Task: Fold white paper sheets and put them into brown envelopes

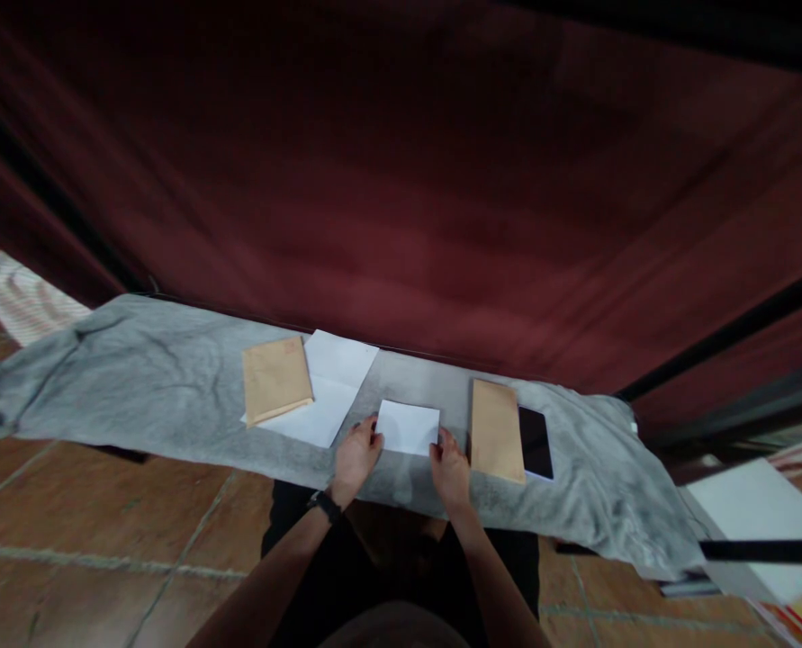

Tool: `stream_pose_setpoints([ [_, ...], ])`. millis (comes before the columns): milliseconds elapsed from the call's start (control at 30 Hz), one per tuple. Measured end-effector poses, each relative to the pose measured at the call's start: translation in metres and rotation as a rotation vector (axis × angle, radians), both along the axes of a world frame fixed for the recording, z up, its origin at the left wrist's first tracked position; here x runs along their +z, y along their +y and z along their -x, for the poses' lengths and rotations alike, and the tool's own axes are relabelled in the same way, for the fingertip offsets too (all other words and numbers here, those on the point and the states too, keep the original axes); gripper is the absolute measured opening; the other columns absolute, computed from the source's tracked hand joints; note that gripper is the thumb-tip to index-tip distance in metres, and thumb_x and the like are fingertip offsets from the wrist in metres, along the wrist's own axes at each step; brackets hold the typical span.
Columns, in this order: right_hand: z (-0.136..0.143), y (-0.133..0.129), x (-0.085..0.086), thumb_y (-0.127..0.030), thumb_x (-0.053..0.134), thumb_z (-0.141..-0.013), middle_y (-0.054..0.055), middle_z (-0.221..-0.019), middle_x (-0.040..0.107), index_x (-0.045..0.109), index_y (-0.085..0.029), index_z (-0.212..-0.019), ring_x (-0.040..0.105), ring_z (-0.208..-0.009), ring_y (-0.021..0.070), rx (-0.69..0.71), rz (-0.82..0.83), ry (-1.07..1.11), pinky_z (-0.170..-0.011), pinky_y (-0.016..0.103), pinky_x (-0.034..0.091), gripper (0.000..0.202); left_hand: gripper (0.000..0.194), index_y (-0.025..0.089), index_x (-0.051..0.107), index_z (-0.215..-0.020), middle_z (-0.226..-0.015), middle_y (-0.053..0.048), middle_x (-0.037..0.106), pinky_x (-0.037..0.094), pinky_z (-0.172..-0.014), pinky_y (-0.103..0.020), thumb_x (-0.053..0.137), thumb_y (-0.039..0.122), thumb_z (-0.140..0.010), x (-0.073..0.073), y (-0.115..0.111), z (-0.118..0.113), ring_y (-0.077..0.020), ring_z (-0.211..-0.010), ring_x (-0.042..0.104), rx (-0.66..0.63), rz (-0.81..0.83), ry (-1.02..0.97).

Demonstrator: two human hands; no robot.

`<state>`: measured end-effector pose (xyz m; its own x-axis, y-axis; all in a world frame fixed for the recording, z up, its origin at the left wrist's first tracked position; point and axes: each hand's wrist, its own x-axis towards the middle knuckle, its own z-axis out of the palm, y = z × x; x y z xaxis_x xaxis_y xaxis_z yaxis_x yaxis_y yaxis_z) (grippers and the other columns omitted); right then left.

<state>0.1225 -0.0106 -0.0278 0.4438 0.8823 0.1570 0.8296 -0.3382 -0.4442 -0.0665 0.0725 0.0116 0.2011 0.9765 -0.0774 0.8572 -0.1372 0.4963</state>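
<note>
A small white sheet of paper (409, 427), seemingly folded, lies between my two hands on the grey cloth. My left hand (358, 457), with a dark watch on its wrist, grips the sheet's left edge with thumb and fingers closed. At the opposite edge, my right hand (450, 470) pinches the lower right corner. To the left, a brown envelope (277, 378) rests partly over larger white paper (337, 382) that shows fold creases. Just right of my right hand is a longer brown envelope (497, 430).
Beside the right envelope, partly under it, lies a dark-screened tablet or phone (536, 441). The grey cloth (164, 387) covers a narrow, long surface. Behind it rises a dark red panel (401, 225). A white board-like thing (758, 504) stands at the far right, above the tiled floor (171, 513).
</note>
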Motion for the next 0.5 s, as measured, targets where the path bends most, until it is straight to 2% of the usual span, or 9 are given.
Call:
stream_pose_setpoints([
  [300, 0.0085, -0.0004, 0.0018, -0.025, 0.045, -0.098, 0.015, -0.114, 0.07, 0.052, -0.016, -0.135, 0.071, -0.093, 0.026, -0.016, 0.029, -0.19, -0.082, 0.034, 0.05, 0.038, 0.037, 0.02, 0.057, -0.13, -0.104, -0.007, 0.07, 0.046, -0.085, -0.027, 0.05, 0.024, -0.094, 0.0034, -0.0004, -0.0018, -0.0203, -0.1, 0.065, -0.012, -0.009, 0.086],
  [500, 0.0104, -0.0008, 0.0066, -0.023, 0.042, -0.098, 0.017, -0.115, 0.067, 0.052, -0.014, -0.137, 0.068, -0.093, 0.0275, 0.004, 0.029, -0.241, -0.082, 0.039, 0.05, 0.041, 0.035, 0.02, 0.059, -0.128, -0.108, -0.008, 0.07, 0.046, -0.09, -0.028, 0.051, 0.023, -0.095, 0.0008, -0.0006, -0.0019, -0.021, -0.104, 0.064, -0.025, -0.034, 0.096],
])
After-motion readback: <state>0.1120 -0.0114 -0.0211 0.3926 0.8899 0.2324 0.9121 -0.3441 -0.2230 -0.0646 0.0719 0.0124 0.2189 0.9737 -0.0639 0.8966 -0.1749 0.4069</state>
